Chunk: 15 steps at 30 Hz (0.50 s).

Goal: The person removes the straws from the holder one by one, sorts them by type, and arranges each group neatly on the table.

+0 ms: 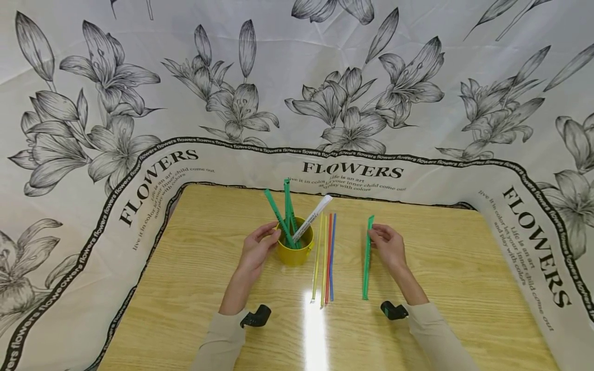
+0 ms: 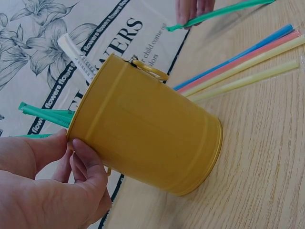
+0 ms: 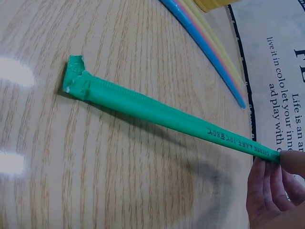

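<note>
My left hand (image 1: 257, 248) pinches the rim of a yellow metal bucket (image 2: 147, 124) between thumb and fingers. Inside the bucket lean several green paper-wrapped straws (image 1: 286, 211) and a white-wrapped straw (image 1: 315, 216), their tops standing above the rim. To the right, my right hand (image 1: 389, 246) pinches another green paper-wrapped straw (image 3: 143, 109) near its far end. The straw's other end, with a crumpled, folded paper tip, points toward me over the table.
Between the bucket and my right hand lie two yellow straws (image 1: 317, 263), a red straw (image 1: 329, 257) and a blue straw (image 1: 332, 257), side by side on the wooden table (image 1: 441, 247). A flower-printed cloth (image 1: 343, 170) surrounds the table's back and sides.
</note>
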Tool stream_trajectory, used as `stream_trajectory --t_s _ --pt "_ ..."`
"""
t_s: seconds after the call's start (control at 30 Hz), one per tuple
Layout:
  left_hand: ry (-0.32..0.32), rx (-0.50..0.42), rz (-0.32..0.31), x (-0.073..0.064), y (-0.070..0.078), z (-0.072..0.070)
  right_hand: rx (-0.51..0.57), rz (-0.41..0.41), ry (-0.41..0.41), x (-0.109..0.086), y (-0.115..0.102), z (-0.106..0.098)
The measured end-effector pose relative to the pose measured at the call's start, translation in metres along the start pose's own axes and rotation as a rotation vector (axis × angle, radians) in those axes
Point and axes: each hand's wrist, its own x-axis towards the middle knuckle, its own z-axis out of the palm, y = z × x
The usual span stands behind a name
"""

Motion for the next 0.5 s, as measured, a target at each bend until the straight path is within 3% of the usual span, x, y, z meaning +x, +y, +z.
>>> stream_trajectory --t_s 0.17,0.5 --pt "-0.002 0.007 0.007 -0.001 0.0 0.0 -0.005 -0.011 -0.015 0.003 0.004 0.002" --pt "-0.002 0.011 0.011 0.0 0.0 0.001 -0.147 0.001 0.011 0.007 0.012 0.009"
